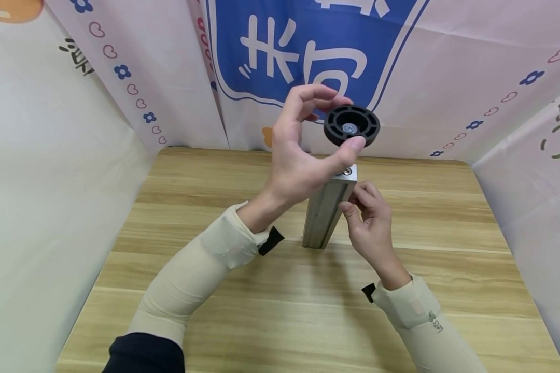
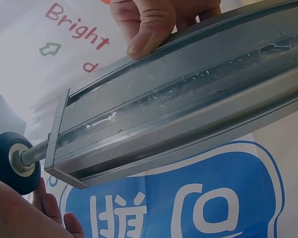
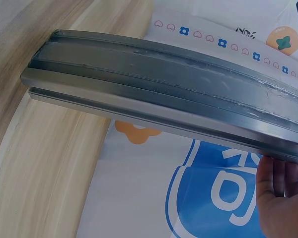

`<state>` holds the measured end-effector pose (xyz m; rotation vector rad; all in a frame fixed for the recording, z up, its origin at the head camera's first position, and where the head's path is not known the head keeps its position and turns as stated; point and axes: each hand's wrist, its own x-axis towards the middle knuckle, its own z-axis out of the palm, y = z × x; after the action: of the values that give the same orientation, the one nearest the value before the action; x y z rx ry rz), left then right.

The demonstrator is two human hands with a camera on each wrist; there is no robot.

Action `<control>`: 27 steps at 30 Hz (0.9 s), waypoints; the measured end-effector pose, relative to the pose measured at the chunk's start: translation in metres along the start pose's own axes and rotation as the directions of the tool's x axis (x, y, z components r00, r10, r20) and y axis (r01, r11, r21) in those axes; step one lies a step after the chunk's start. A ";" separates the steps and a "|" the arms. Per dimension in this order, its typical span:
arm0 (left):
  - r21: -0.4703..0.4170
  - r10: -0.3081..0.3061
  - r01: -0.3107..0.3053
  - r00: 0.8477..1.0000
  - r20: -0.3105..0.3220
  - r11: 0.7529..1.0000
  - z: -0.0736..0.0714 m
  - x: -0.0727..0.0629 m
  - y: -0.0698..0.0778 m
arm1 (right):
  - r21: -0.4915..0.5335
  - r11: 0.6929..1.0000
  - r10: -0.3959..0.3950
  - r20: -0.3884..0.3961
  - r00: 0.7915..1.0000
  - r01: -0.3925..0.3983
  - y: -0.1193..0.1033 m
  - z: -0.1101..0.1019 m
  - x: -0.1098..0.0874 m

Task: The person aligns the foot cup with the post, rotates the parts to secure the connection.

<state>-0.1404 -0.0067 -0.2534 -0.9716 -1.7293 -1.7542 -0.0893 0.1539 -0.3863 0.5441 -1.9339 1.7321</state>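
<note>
A black round levelling foot [image 1: 366, 125] has a metal bolt head in its middle. My left hand [image 1: 303, 150] holds it by the rim between thumb and fingers. In the left wrist view, its threaded stem [image 2: 36, 151] runs into the end plate [image 2: 56, 136] of an aluminium profile [image 2: 154, 101], and part of the thread shows between foot and plate. The profile stands upright on the table in the head view. My right hand [image 1: 371, 220] pinches its side near the top; in the right wrist view the fingers [image 3: 279, 178] touch its edge.
Under the profile is a wood-grain table [image 1: 242, 321]. Printed cloth walls close it in at the back and both sides, with a blue sign print [image 1: 233, 52] on the back one. Black pieces [image 1: 271, 241] stick out at both sleeve cuffs.
</note>
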 end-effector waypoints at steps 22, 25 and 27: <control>-0.180 -0.047 0.062 0.995 0.087 0.982 0.001 0.001 -0.003 | 0.003 1.000 0.006 -0.021 1.000 -0.006 -0.001 0.001 0.001; -0.189 -0.046 0.062 0.995 0.088 0.980 0.000 0.000 -0.004 | 0.001 1.000 0.007 -0.018 1.000 -0.007 0.000 0.001 0.000; -0.188 -0.045 0.062 0.995 0.091 0.980 -0.001 0.000 -0.004 | 0.000 1.000 0.007 -0.015 1.000 -0.007 0.000 0.001 -0.001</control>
<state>-0.1429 -0.0069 -0.2560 -1.1051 -1.6762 -1.9685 -0.0890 0.1530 -0.3866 0.5234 -1.9278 1.7362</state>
